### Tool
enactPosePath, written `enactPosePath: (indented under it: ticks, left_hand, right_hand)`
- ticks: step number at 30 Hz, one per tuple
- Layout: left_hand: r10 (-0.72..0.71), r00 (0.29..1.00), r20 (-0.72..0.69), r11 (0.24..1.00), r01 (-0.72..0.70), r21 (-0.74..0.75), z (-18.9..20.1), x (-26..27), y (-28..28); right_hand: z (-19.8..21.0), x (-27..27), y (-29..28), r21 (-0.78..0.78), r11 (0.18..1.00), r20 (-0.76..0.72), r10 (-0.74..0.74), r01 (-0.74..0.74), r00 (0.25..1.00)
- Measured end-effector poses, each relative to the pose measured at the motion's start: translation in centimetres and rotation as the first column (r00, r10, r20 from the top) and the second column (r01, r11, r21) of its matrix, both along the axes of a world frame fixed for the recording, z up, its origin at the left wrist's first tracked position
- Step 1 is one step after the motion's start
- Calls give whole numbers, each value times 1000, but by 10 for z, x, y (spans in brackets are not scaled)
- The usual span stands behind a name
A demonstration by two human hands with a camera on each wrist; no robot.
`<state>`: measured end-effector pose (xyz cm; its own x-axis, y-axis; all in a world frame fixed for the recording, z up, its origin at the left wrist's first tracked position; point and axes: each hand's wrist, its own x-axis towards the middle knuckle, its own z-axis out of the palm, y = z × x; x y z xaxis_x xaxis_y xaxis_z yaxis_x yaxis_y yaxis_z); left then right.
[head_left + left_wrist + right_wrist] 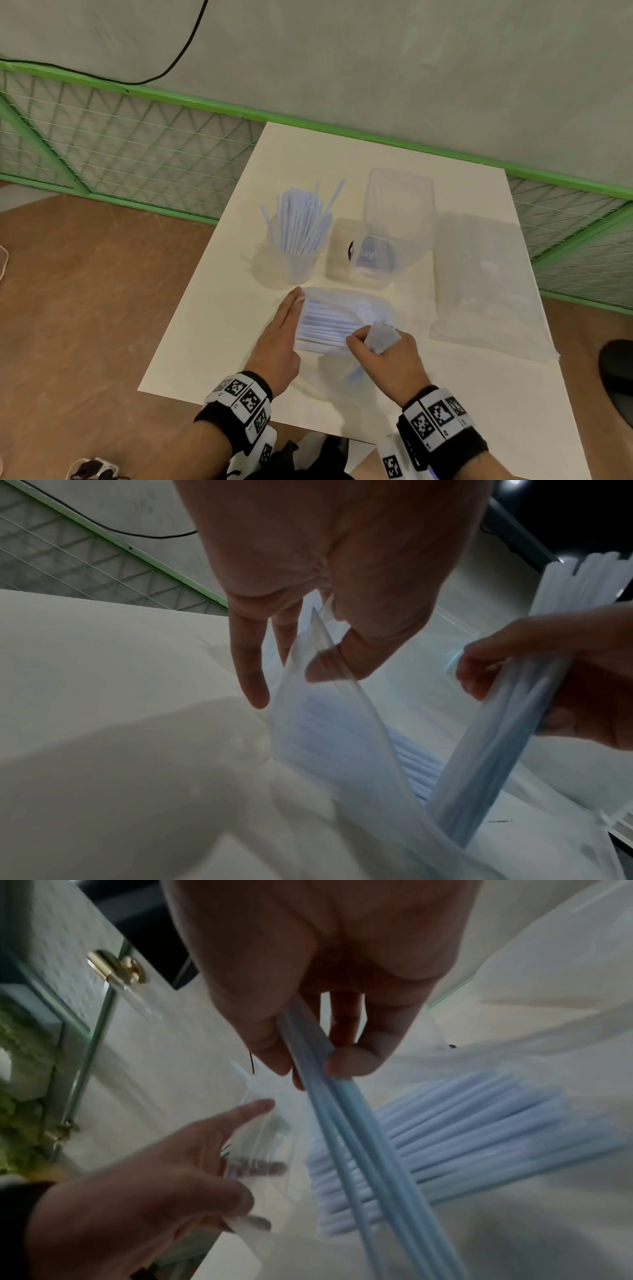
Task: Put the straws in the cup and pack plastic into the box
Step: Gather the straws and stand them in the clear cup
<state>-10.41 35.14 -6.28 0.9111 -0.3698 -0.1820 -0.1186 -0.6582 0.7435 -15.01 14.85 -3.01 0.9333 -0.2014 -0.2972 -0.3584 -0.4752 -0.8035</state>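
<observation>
The right hand (387, 346) is nearest, its fingers and thumb curled round a small bunch of pale blue straws (346, 1123) that slants down from the fist into the mouth of a clear plastic bag (346, 318). Just left of it, the left hand (281, 339) has its fingers nearly straight along the bag's left edge, while its thumb (339, 661) and a finger pinch the bag's rim and lift it open.

Both hands work over the white counter (212, 308), the largest thing here. Right of the right hand, well apart from it, a flat clear sheet of plastic (486, 284) lies on the counter. Beyond the right hand stands a clear box (394, 219), open at the top, with a blue label showing through its wall. Between the hands the bag lies on its side, and a thick layer of loose straws (325, 329) rests inside it, lying crosswise to the held bunch. Beyond the left hand's fingertips, near the bag's far edge, a clear cup (298, 257) stands upright with many straws (301, 219) in it, fanning out above the rim. The cup stands just left of the box, not touching it.
</observation>
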Motion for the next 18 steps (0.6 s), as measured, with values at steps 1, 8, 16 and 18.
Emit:
enactPosePath:
  ticks: [1,8,16,18]
  left_hand:
    - [0,1000,2,1000,0,2,0,0,0]
    - [1,1000,2,1000,-1,-2,0,0,0]
    - [-5,1000,-13,1000,5,-18,0,-3,2]
    - [-8,1000,-13,1000,8,-30,1,-4,3]
  right_hand:
    - [0,-1,-2,10,1000,-7,3,-3,1000]
    - [21,5,-4,20,997,-17,69,-69,997]
    - [155,91,-10,34,998,452,38,-59,891]
    - [173,118,-3,4,999,497,42,-51,867]
